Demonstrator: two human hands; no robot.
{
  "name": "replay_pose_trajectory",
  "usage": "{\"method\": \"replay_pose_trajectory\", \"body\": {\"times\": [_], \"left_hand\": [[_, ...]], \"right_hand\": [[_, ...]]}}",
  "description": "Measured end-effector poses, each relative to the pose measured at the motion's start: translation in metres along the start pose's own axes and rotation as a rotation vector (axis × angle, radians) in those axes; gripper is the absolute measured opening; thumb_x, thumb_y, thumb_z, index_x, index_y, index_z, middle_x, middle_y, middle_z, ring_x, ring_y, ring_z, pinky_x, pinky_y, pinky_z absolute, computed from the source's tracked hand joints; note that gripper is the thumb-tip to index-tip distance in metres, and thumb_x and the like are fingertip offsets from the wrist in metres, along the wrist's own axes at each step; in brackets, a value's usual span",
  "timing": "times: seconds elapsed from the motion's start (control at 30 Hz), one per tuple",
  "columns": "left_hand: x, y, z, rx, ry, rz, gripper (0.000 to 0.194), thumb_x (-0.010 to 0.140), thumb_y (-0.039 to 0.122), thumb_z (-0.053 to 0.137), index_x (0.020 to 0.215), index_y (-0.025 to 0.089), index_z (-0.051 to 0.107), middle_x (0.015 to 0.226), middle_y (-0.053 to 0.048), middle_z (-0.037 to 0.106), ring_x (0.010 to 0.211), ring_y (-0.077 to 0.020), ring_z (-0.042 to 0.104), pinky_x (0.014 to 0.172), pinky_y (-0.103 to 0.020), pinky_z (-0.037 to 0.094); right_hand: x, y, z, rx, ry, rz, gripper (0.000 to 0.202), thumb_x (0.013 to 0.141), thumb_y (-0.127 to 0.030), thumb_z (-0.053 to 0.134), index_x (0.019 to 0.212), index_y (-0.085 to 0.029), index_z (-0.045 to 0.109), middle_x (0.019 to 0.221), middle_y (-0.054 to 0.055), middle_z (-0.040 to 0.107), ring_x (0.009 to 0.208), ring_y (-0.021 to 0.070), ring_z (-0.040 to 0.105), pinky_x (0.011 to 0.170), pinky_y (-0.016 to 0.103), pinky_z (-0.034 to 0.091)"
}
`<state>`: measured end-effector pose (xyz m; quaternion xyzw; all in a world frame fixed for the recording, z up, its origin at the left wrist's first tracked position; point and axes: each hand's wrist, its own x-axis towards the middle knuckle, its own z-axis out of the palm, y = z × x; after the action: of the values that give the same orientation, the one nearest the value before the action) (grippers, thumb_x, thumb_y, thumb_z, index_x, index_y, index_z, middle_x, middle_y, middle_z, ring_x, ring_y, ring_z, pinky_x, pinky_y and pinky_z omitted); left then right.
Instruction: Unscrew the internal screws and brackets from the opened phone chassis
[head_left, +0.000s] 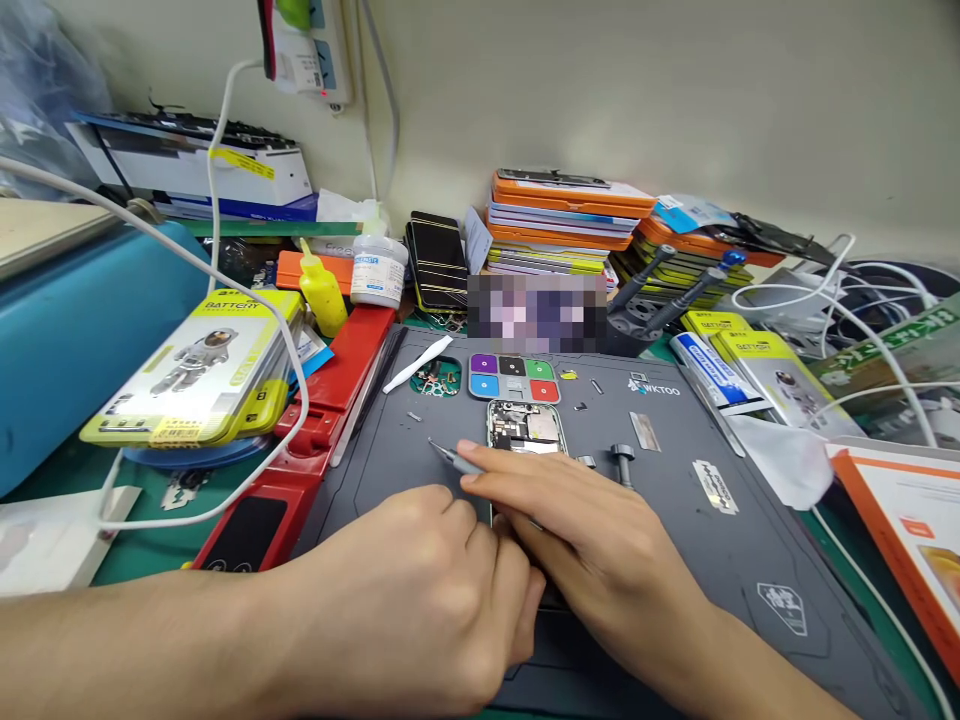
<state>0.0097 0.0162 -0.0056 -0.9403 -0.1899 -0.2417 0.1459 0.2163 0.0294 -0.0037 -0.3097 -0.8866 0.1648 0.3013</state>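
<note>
An opened phone [541, 427], its inner boards and metal shields exposed, lies on a grey work mat [420, 465]. My two hands cover its lower part. My left hand [420, 590] is closed in a fist over the phone's near end. Its fingertips are hidden, so whatever it grips cannot be made out. Against it rests my right hand [592, 530], fingers bent forward. Between the fingers of this hand is a slim grey tool [455, 461] with a thin bent tip, possibly tweezers, pointing left. The tip is above the mat, beside the phone.
Behind the phone sits a coloured screw tray [514, 378]. A white pry stick [418, 363] lies left of it; a dark screwdriver [622, 465] and a razor blade [715, 487] lie right. A red device [259, 520] and battery boxes [199, 365] line the left, with a white cable [306, 400] looping over.
</note>
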Motion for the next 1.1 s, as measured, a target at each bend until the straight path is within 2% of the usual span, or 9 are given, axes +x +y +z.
{"method": "replay_pose_trajectory", "body": {"times": [0.13,0.33,0.47,0.6,0.7,0.83,0.97,1.1], "left_hand": [[0.002,0.002,-0.001,0.032,0.000,0.000,0.029,0.100,0.020,0.058,0.071,0.020,0.060,0.058,-0.001,0.055,0.045,-0.0219,0.047,0.040,-0.040,0.031],[0.002,0.000,-0.004,0.050,0.010,0.020,0.028,0.099,0.019,0.060,0.070,0.019,0.061,0.057,-0.001,0.056,0.045,-0.0213,0.047,0.040,-0.039,0.028],[0.002,0.000,-0.004,0.050,0.020,0.010,0.028,0.099,0.020,0.059,0.071,0.019,0.062,0.058,-0.001,0.057,0.045,-0.0215,0.048,0.039,-0.039,0.028],[0.005,0.000,-0.003,0.008,0.020,-0.025,0.025,0.098,0.018,0.059,0.074,0.018,0.065,0.058,0.000,0.057,0.045,-0.0222,0.050,0.039,-0.040,0.028],[0.007,-0.004,-0.003,-0.089,0.001,-0.147,0.033,0.101,0.019,0.054,0.069,0.021,0.061,0.054,0.002,0.056,0.042,-0.0214,0.052,0.041,-0.040,0.031],[0.005,-0.016,-0.005,-0.209,-0.140,-0.236,0.036,0.108,0.027,0.049,0.074,0.023,0.061,0.058,0.003,0.063,0.045,-0.0207,0.060,0.045,-0.039,0.032],[0.002,-0.025,-0.004,-0.295,-0.267,-0.293,0.035,0.109,0.039,0.052,0.080,0.024,0.064,0.060,0.003,0.067,0.049,-0.0212,0.065,0.047,-0.037,0.031],[0.001,-0.028,-0.001,-0.340,-0.171,-0.254,0.034,0.109,0.038,0.055,0.081,0.021,0.067,0.060,0.004,0.065,0.048,-0.0185,0.062,0.047,-0.037,0.030]], "right_hand": [[0.000,0.000,0.000,0.005,0.040,0.028,0.034,0.101,-0.004,0.055,0.126,-0.018,0.074,0.142,0.003,0.074,0.132,0.0105,0.069,0.117,0.020,0.050],[0.001,0.001,0.002,0.021,0.030,0.024,0.032,0.101,-0.005,0.056,0.124,-0.018,0.074,0.142,0.004,0.074,0.129,0.0109,0.071,0.115,0.017,0.051],[0.000,-0.004,-0.001,0.032,0.068,0.116,0.034,0.103,-0.010,0.058,0.130,-0.026,0.070,0.138,-0.002,0.076,0.124,0.0108,0.074,0.111,0.019,0.055],[0.003,-0.012,-0.006,0.150,0.249,0.369,0.033,0.105,-0.023,0.061,0.136,-0.036,0.063,0.124,-0.003,0.081,0.112,0.0147,0.078,0.101,0.026,0.064],[0.005,-0.015,-0.011,0.369,0.430,0.500,0.036,0.105,-0.030,0.061,0.140,-0.035,0.057,0.115,0.002,0.082,0.096,0.0192,0.081,0.086,0.031,0.070],[0.004,-0.010,-0.017,0.631,0.575,0.587,0.034,0.105,-0.035,0.058,0.140,-0.037,0.056,0.103,0.005,0.081,0.074,0.0211,0.077,0.066,0.035,0.071],[0.001,-0.004,-0.017,0.734,0.554,0.620,0.034,0.104,-0.038,0.060,0.137,-0.036,0.058,0.096,0.004,0.077,0.070,0.0205,0.075,0.062,0.035,0.069],[-0.002,-0.005,-0.015,0.674,0.520,0.533,0.044,0.097,-0.029,0.071,0.139,-0.035,0.056,0.092,0.002,0.074,0.073,0.0191,0.074,0.057,0.027,0.067]]}}
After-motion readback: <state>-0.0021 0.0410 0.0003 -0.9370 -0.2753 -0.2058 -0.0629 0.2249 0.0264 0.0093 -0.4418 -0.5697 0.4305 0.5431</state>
